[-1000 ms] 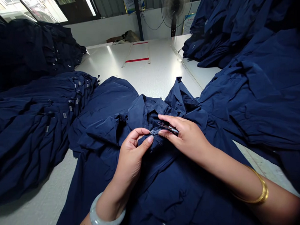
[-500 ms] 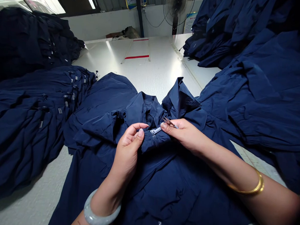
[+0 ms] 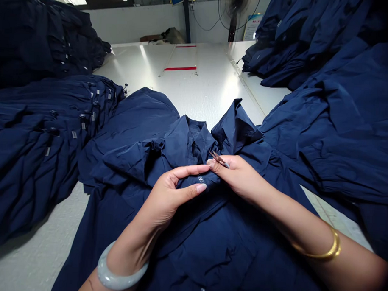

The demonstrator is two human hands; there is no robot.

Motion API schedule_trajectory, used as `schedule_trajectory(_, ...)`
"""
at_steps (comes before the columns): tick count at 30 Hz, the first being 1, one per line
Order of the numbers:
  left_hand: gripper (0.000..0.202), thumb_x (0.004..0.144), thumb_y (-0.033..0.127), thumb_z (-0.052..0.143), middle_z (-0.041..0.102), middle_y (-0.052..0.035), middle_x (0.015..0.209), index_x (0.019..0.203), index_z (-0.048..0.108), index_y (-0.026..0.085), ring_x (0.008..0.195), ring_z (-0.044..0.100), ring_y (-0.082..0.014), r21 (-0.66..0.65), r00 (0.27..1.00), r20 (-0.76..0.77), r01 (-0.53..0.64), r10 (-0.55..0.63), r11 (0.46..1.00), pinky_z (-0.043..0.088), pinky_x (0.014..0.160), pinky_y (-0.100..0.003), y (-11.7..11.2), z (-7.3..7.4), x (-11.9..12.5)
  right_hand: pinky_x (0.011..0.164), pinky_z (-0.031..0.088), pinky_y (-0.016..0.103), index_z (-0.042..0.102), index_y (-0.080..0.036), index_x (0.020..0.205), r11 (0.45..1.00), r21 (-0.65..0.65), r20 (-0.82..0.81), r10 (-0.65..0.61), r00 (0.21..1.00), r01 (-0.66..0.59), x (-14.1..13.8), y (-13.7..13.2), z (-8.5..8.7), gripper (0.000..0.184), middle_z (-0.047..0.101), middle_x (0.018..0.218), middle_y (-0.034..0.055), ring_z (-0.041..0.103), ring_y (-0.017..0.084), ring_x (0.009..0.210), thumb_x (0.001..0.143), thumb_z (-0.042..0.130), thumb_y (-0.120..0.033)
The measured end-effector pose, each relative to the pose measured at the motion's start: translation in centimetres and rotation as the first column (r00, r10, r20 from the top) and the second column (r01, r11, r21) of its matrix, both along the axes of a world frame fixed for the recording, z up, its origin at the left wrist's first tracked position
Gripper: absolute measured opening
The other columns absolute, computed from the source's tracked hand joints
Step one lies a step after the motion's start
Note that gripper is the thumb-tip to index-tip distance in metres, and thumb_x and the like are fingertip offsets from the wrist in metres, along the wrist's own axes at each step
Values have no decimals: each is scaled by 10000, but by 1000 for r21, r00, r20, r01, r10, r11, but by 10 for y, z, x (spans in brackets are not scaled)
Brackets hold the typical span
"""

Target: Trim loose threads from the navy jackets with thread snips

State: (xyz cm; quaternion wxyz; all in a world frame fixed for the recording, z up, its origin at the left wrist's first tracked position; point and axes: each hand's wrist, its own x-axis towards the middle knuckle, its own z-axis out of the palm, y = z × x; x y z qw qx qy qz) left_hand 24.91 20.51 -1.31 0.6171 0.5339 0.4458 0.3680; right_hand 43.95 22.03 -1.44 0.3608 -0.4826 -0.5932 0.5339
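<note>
A dark navy jacket lies in front of me, its collar bunched up. My left hand reaches over the zipper, index finger stretched out and thumb apart below it. Between them a short piece of the zipper's teeth shows. The left index fingertip meets the thumb of my right hand. My right hand is closed round small thread snips, whose points stick out towards the collar. Its thumb presses at the jacket's edge by the zipper; what lies under that thumb is hidden.
Piles of navy garments stand on the left and right. The white table stretches back between them, with a red strip on it. A fan stands behind the table.
My left hand has moved right and opened its thumb and index finger over the zipper. The zipper pull seen before is now covered. My right hand stays nearly in place with the snips.
</note>
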Motion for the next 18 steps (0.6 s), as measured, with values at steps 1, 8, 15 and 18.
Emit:
schedule_trajectory(1, 349, 746, 252, 805, 714, -20, 1203, 1089, 749, 282, 1179, 608, -225, -37, 1000, 26, 0, 1, 999, 414, 1049, -305, 0, 1, -1, 578, 322, 246, 529, -175, 722, 995, 88, 84, -44, 995, 37, 1, 0, 1, 379, 482, 659, -30, 426, 108, 617, 908, 543, -505)
schedule_trajectory(8, 437, 771, 227, 774, 710, -63, 1213, 1201, 697, 243, 1075, 669, -233, -164, 983, 177, -19, 48, 986, 506, 950, -316, 2, 0, -3, 699, 423, 258, 653, -201, 882, 807, 591, 345, -281, 896, 26, 6, -16, 20, 64, 635, 837, 25, 571, 143, 752, 906, 609, -240)
schedule_trajectory(15, 435, 790, 218, 752, 680, -53, 1274, 1219, 691, 260, 1260, 565, -248, 8, 999, 45, -18, 17, 1000, 355, 1124, -343, -2, 0, -1, 667, 419, 255, 638, -200, 786, 857, 498, 518, -175, 837, -129, -6, -25, 15, 137, 607, 798, 20, 567, 140, 713, 909, 579, -206)
schedule_trajectory(18, 401, 793, 207, 743, 675, -57, 1281, 1190, 710, 254, 1270, 559, -248, 44, 1000, 22, -19, 19, 999, 338, 1136, -341, -3, 1, 2, 643, 402, 256, 609, -195, 748, 866, 482, 517, -159, 841, -132, -6, -23, 14, 159, 605, 789, 18, 558, 141, 707, 904, 579, -201)
